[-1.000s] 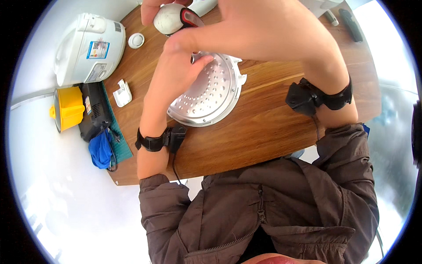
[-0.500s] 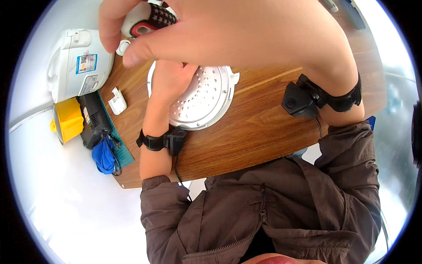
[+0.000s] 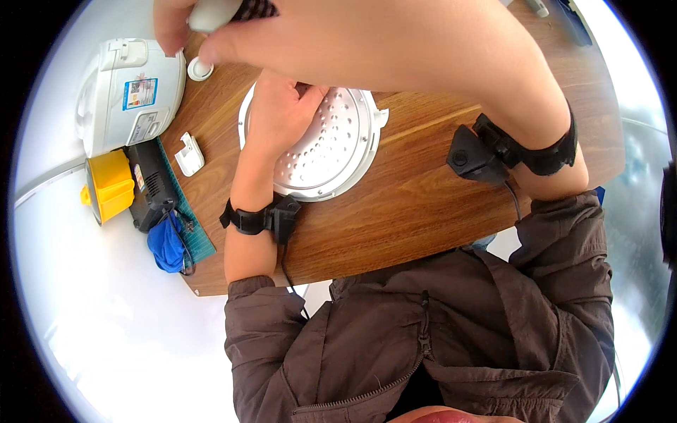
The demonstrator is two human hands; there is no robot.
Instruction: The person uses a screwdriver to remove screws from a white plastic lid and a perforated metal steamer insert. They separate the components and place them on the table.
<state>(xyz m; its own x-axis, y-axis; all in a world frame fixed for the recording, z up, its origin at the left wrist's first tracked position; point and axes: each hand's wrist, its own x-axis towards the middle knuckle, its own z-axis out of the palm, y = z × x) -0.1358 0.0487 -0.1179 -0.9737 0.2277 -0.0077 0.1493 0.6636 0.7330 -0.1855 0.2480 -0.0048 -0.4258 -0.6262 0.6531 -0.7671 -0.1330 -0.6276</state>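
My right hand [image 3: 282, 42] reaches across at the far side, its fingers and thumb closed round a handheld tool [image 3: 214, 13] with a smooth white-grey body and a dark patterned grip. The picture's upper edge cuts off the rest of that tool. Below it, my left hand [image 3: 280, 116] lies over a round white rice cooker lid [image 3: 331, 137] whose metal inner plate is full of holes. The left thumb bends in toward the fingers, with a small dark thing between them. Those fingertips are partly hidden behind my right hand.
A white rice cooker body [image 3: 130, 92] stands at the left. Near it lie a small round white cap [image 3: 200, 69] and a white plastic piece [image 3: 189, 155]. Further left are a yellow container [image 3: 111, 189], a black case [image 3: 149, 185], a blue cloth [image 3: 166, 244] and a green mat [image 3: 194, 229].
My right hand and its tool have shifted upward in the view, so less of the tool shows. The lid and left hand appear slightly higher too. The white cap is now more exposed.
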